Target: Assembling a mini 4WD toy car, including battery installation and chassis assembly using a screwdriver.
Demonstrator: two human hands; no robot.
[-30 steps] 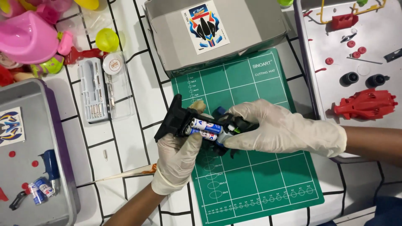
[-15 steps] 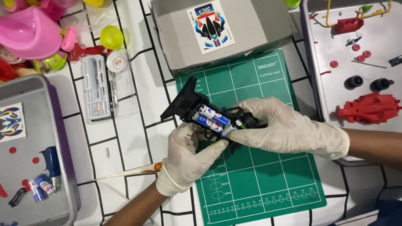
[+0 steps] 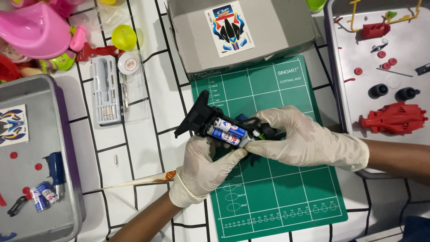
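Note:
Both my hands wear white gloves and hold a black toy car chassis (image 3: 202, 115) above a green cutting mat (image 3: 286, 197). Two blue and silver batteries (image 3: 227, 130) lie side by side in the chassis. My left hand (image 3: 204, 166) grips the chassis from below, thumb near the batteries. My right hand (image 3: 304, 139) grips its right end, fingertips pressing at the batteries' end.
A grey cardboard box (image 3: 264, 31) stands behind the mat. A grey tray (image 3: 340, 89) at right holds a red car body (image 3: 394, 117), black wheels and small parts. A left tray (image 3: 71, 179) holds batteries. A clear screwdriver case (image 3: 107, 89) and pink toys (image 3: 31, 29) lie upper left.
The chassis has tilted and shifted slightly right, its left end raised. Both hands kept their grip on it, with the batteries staying in place.

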